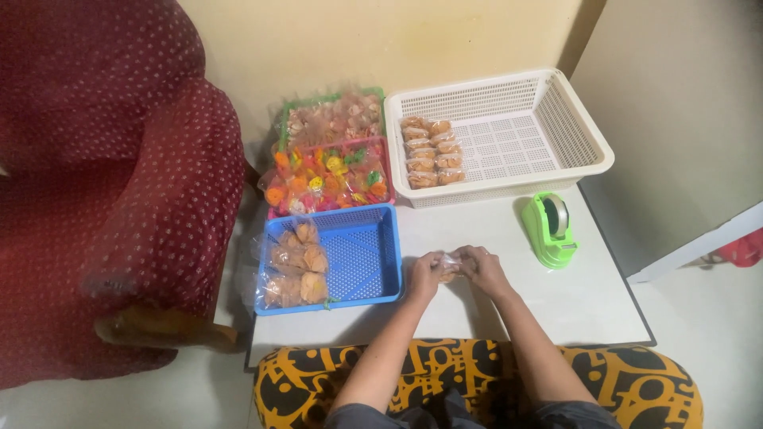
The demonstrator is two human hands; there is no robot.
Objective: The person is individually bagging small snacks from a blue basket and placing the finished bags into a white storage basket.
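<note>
My left hand (pixel 424 274) and my right hand (pixel 482 268) meet over the white table (pixel 493 230), both gripping one small clear snack packet (pixel 450 268) with brownish pieces inside. Most of the packet is hidden by my fingers. To the left of my hands lies a blue basket (pixel 362 250) with clear bags of brown snacks along its left side. A white basket (pixel 556 127) at the back holds two rows of small sealed packets (pixel 431 151). A green tape dispenser (pixel 550 228) stands to the right of my hands.
A pink basket (pixel 327 176) of colourful snacks and a green basket (pixel 330 117) of pale snacks sit at the back left. A dark red dotted sofa (pixel 103 175) fills the left. A yellow and black patterned cushion (pixel 477 381) lies under my arms.
</note>
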